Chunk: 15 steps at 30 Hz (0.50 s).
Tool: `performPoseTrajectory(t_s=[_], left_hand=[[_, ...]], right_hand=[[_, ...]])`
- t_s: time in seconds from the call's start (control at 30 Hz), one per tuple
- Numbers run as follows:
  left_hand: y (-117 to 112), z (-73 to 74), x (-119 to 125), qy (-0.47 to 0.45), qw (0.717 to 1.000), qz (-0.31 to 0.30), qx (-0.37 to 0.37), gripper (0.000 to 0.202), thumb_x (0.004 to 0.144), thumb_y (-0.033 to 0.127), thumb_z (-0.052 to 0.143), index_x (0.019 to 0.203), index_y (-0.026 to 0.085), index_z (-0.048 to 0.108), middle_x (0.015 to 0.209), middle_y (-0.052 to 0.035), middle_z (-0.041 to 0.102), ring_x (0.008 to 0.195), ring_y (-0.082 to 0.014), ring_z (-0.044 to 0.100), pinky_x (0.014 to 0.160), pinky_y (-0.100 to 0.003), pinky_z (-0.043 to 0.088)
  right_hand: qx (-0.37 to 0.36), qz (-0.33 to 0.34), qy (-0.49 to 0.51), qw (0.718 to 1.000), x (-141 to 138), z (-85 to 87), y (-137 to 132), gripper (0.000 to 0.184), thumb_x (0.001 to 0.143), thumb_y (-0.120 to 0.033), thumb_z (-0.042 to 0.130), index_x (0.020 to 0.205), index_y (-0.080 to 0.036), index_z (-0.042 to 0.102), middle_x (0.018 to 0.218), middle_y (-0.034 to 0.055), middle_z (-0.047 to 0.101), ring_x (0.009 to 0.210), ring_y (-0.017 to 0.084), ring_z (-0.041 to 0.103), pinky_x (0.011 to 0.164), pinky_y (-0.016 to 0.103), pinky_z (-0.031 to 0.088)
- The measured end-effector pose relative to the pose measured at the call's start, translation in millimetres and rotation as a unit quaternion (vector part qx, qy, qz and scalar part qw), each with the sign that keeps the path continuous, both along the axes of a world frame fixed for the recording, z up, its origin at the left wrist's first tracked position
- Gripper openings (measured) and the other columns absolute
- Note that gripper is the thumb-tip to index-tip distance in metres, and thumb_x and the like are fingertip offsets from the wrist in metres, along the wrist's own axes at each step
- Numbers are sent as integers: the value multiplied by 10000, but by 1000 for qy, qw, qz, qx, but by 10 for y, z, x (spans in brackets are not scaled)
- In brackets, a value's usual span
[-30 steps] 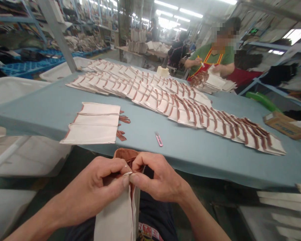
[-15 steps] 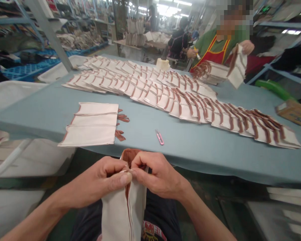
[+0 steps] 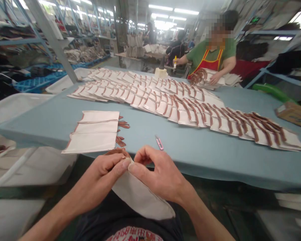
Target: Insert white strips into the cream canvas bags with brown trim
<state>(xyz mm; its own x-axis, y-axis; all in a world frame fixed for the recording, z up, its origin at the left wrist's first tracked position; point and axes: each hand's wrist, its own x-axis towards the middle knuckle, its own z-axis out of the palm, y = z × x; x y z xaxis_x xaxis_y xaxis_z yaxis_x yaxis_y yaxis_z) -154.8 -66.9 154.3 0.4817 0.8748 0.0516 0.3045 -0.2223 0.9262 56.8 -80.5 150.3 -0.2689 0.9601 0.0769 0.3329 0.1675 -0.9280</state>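
Observation:
A cream fabric piece [image 3: 142,199] with brown lining at its top hangs from my hands, over my lap and just off the table's front edge. My left hand [image 3: 107,170] is closed, pinching its upper edge between thumb and fingers. Right beside it, my right hand [image 3: 159,174] grips the same edge, thumb tip close to the left thumb; its curled fingertips are partly hidden. Pink thread snips [image 3: 159,144] lie on the table beyond my right hand. To the left lie several overlapping cream pieces [image 3: 91,143] with brown tabs sticking out.
Long overlapping rows of cream pieces with brown edges [image 3: 188,112] cross the blue-green table [image 3: 50,118]. Opposite, a co-worker in a red apron [image 3: 210,60] holds a yellow-and-white tool [image 3: 175,62] by a stack. White bins [image 3: 27,100] stand left; a cardboard box [image 3: 294,115] sits right.
The fabric piece has turned, its lower end swinging right; its seamed opening no longer shows. Both hands keep hold. The co-worker has lowered a piece onto the stack. My view has tilted slightly.

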Motion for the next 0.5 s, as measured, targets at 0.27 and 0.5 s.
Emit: performPoseTrajectory(t_s=[0.27, 0.5], left_hand=[[-396, -368, 167, -25, 997, 68, 40, 476, 1151, 489, 521, 821, 200, 705, 774, -2, 652, 699, -179, 560, 642, -257, 453], [-628, -816, 324, -6, 994, 98, 51, 526, 1144, 528, 500, 730, 220, 601, 706, -18, 645, 695, -209, 606, 682, -302, 461]], right_hand=[[-83, -114, -57, 988, -90, -293, -435, 381, 943, -582, 843, 878, -251, 667, 753, -30, 697, 676, 169, 623, 659, 294, 411], [-17, -167, -89, 982, -100, -858, -902, 389, 1072, -523, 633, 785, -261, 606, 672, -12, 646, 602, 185, 596, 604, 309, 352]])
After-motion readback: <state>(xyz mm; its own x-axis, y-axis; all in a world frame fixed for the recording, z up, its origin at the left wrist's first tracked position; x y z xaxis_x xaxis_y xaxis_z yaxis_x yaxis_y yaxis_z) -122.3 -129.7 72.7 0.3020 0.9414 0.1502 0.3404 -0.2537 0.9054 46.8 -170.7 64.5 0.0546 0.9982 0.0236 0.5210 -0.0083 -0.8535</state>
